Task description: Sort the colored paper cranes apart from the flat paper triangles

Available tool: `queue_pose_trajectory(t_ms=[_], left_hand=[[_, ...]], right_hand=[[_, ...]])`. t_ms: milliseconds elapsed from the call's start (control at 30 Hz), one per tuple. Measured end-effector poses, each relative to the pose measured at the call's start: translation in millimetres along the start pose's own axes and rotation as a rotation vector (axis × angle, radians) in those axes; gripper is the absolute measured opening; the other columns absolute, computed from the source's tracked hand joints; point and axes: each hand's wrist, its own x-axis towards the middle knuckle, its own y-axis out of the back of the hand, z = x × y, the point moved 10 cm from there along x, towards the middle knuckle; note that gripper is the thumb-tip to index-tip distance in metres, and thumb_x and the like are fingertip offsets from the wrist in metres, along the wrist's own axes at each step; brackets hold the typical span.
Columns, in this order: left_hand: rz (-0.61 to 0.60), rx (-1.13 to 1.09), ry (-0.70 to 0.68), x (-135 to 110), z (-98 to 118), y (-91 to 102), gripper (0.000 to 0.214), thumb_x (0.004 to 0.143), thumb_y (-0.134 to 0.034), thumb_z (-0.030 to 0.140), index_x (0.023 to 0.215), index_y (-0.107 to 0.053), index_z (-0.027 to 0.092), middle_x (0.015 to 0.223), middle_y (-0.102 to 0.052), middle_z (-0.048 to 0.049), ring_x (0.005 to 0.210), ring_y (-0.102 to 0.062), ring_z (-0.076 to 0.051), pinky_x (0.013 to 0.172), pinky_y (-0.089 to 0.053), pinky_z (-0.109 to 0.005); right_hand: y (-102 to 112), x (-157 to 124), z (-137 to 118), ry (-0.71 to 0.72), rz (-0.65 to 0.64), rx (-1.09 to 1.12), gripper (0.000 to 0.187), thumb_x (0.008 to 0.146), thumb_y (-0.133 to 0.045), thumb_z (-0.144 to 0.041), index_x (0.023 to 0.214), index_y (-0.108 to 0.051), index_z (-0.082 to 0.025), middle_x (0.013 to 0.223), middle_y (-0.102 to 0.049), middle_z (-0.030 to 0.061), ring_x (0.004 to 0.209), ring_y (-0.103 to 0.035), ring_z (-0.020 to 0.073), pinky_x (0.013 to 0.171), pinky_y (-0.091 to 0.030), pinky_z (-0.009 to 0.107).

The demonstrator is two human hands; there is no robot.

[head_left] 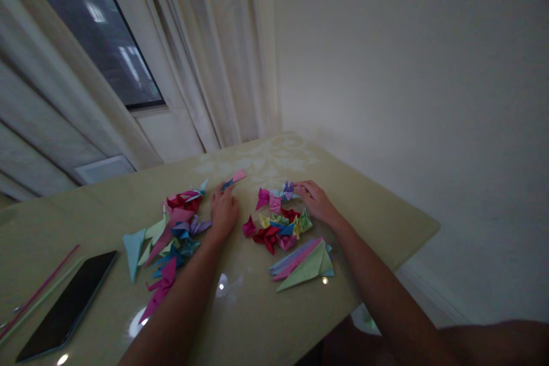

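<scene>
My left hand (223,211) rests palm down on the table, its thumb apart from the fingers. Its fingertips touch a small blue folded paper (227,184) that lies against a pink paper piece (239,175). On the right, the fingers of my right hand (316,200) are closed at the edge of a purple origami piece (288,189), part of a small cluster. Just below that cluster sits a group of red, yellow, green and blue origami pieces (268,237). Left of my left hand spreads a loose pile of folded papers, with a red one (184,201) and a magenta one (165,280).
Long folded papers, green on top (306,266), lie fanned near my right forearm. A black phone (68,303) and two thin sticks, one pink (43,286), lie at the left. The glossy table (377,214) meets a wall and curtains (223,51).
</scene>
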Motion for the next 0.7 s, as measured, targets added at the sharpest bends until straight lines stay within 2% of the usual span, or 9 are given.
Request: queue_pose_trajectory(t_ms=[100,200,333,467,700], left_hand=[[-0.003,0.257,-0.021,4.3,-2.7,-4.7,0.051,0.092,-0.05,0.014,0.142,-0.058,0.013,0.157,-0.048,-0.0215,0.146,-0.045,-0.037,0.122,-0.035,-0.053],[-0.032,0.371,-0.014,8.9,-4.8,-11.1,0.047,0.095,-0.047,0.017,0.141,-0.058,0.011,0.147,-0.057,-0.0227,0.136,-0.054,-0.036,0.115,-0.041,-0.049],[-0.031,0.368,-0.007,11.3,-5.9,-11.0,0.036,0.095,-0.048,0.017,0.125,-0.066,0.011,0.128,-0.066,-0.0223,0.125,-0.06,-0.035,0.11,-0.044,-0.048],[-0.024,0.334,-0.013,12.0,-7.0,-9.8,0.028,0.093,-0.05,0.016,0.115,-0.068,0.016,0.119,-0.07,-0.0166,0.119,-0.063,-0.031,0.107,-0.047,-0.043],[-0.04,0.267,-0.018,14.6,-9.4,-10.7,0.027,0.092,-0.052,0.014,0.111,-0.07,0.017,0.114,-0.075,-0.0141,0.115,-0.067,-0.029,0.101,-0.051,-0.041]], right_hand=[[-0.6,-0.5,1.6,-0.012,0.017,0.022,0.038,0.107,-0.047,-0.046,0.118,-0.075,-0.022,0.119,-0.07,0.0108,0.114,-0.065,0.0221,0.104,-0.049,0.037],[-0.9,-1.2,2.4,-0.009,0.02,0.001,0.039,0.108,-0.047,-0.048,0.116,-0.075,-0.022,0.117,-0.07,0.0106,0.111,-0.065,0.0213,0.102,-0.05,0.037],[-1.8,-1.4,5.6,-0.01,0.002,-0.064,0.037,0.107,-0.049,-0.047,0.113,-0.075,-0.021,0.115,-0.069,0.0102,0.108,-0.065,0.0211,0.099,-0.05,0.036],[-0.9,-1.4,8.6,-0.019,-0.001,-0.079,0.034,0.106,-0.05,-0.045,0.112,-0.074,-0.022,0.114,-0.068,0.0096,0.105,-0.065,0.021,0.095,-0.051,0.035],[-2.2,-1.3,9.1,-0.023,-0.02,-0.094,0.033,0.106,-0.051,-0.043,0.112,-0.074,-0.02,0.111,-0.067,0.0097,0.102,-0.064,0.0204,0.092,-0.051,0.034]])
